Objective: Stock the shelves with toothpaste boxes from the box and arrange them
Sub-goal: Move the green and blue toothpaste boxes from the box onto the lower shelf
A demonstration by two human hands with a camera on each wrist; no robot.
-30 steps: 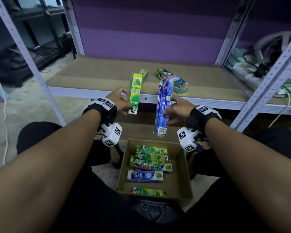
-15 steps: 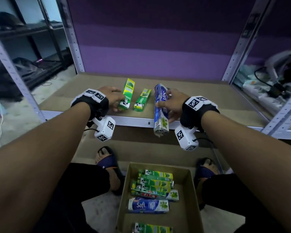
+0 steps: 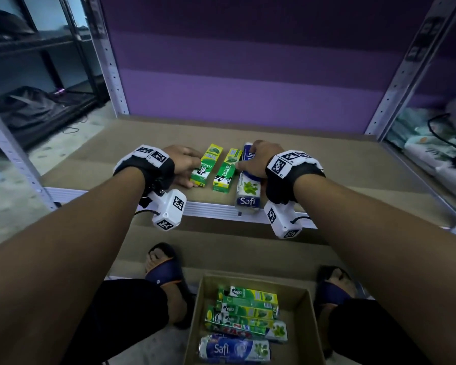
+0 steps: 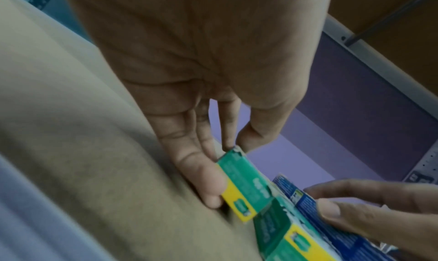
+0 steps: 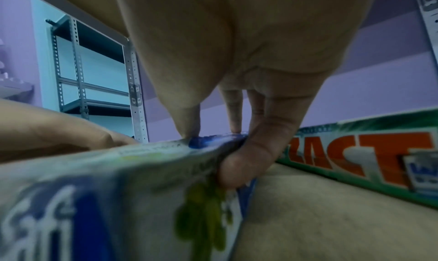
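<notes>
Both boxes I carried up from the carton have come down onto the shelf [image 3: 327, 159] since half a second ago, when they were tilted above its near edge. My left hand [image 3: 181, 164] holds the left Darlie box [image 3: 205, 167], fingers curled along its left side and thumb at its far end, and the box lies flat pointing far-to-near. A second Darlie box [image 3: 225, 170] lies just to its right, not held. My right hand [image 3: 258, 159] is clamped over the Safi box [image 3: 248, 191], thumb on its left edge and fingers down its right side; its near end overhangs the shelf's front rail. In the right wrist view a green and orange box [image 5: 355, 152] lies farther right on the shelf.

Judgement: placement is effected; alignment is outstanding. The three boxes form a row, but the Safi box needs pushing farther in. The cardboard box [image 3: 195, 325] on the floor holds several more toothpaste boxes, so stocking is well short of complete.
</notes>
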